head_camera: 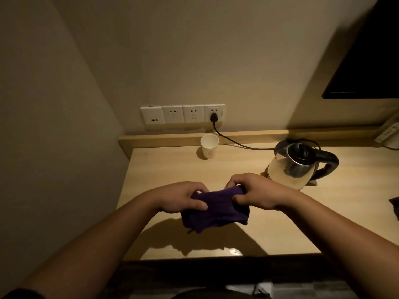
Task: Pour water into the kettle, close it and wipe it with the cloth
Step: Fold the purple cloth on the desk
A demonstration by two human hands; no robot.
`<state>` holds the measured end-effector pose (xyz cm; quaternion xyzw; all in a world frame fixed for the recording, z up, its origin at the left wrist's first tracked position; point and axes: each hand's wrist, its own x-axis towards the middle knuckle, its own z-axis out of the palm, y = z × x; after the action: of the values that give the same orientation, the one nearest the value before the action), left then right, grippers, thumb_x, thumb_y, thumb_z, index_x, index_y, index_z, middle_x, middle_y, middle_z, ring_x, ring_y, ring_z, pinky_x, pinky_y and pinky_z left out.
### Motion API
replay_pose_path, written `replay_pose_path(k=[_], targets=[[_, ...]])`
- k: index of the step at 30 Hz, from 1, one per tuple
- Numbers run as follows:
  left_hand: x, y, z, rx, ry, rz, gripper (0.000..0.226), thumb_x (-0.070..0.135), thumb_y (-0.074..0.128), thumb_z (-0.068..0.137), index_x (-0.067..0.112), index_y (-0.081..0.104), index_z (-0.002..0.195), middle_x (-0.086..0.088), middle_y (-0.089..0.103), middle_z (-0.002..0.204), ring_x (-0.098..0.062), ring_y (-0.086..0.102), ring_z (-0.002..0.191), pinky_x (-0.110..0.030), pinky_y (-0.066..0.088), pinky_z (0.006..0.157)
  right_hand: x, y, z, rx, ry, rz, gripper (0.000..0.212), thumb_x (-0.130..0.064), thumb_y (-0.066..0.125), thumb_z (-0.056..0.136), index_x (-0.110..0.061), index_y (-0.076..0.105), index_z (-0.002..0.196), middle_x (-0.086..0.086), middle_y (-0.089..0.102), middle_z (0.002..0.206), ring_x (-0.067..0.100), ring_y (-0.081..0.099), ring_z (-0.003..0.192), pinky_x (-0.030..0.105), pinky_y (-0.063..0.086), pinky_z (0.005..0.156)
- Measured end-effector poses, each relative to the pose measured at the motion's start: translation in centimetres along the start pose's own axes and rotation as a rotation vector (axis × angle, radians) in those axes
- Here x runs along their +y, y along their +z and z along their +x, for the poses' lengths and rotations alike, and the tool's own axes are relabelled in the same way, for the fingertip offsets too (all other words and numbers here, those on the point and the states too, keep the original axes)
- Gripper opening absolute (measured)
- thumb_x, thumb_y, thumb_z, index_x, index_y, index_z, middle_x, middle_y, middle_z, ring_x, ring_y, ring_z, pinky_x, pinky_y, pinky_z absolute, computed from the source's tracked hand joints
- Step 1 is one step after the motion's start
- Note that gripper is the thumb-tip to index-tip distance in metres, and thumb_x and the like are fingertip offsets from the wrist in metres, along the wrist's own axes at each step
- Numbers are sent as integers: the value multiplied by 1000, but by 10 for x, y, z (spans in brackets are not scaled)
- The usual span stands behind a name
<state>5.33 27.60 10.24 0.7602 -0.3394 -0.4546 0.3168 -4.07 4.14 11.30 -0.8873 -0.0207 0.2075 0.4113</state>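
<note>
A dark purple cloth [218,210] hangs bunched above the middle of the wooden desk [164,175]. My left hand [183,197] pinches its left edge and my right hand [257,190] pinches its right edge, both with fingers curled round the fabric. A steel kettle [295,167] with a black handle stands upright on the desk just beyond my right hand, its lid down. A white paper cup [209,146] stands upright near the back ledge, left of the kettle.
The kettle's black cord [237,143] runs across the desk to a plug in the wall socket row [182,114]. A dark screen [371,61] hangs at the upper right. A white power strip [388,132] lies at the far right, and a dark object [395,203] sits at the right edge.
</note>
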Motion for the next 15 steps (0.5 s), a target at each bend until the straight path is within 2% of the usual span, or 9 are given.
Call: replay_pose_path(k=[4,8,11,15], targets=[[-13,-2,-1,26,41,253,20,37,63,90,28,56,106,9,63,98,-6,61,83,-26,53,71,-5,20,-1,56,42,-124,22,-15,66,90,-31,60,103,-10,64,104,10,62,94,24,56,79],[-24,8,12,63,137,425,20,35,63,90,25,59,107,9,59,98,-7,54,85,-27,46,75,-6,39,1,9,45,-223,44,-11,69,87,-22,56,129,-6,63,120,10,61,104,19,51,83],[-31,13,24,53,183,557,20,35,61,90,26,59,108,10,56,98,-8,51,88,-29,44,78,-2,43,3,-10,48,-314,29,-12,68,88,-16,64,117,0,67,112,17,62,99,29,52,84],[-42,21,42,98,192,673,19,34,59,91,27,58,108,8,55,97,-14,52,88,-35,45,77,13,41,12,-14,98,-353,20,-14,66,90,-14,67,110,4,68,108,19,61,96,32,52,84]])
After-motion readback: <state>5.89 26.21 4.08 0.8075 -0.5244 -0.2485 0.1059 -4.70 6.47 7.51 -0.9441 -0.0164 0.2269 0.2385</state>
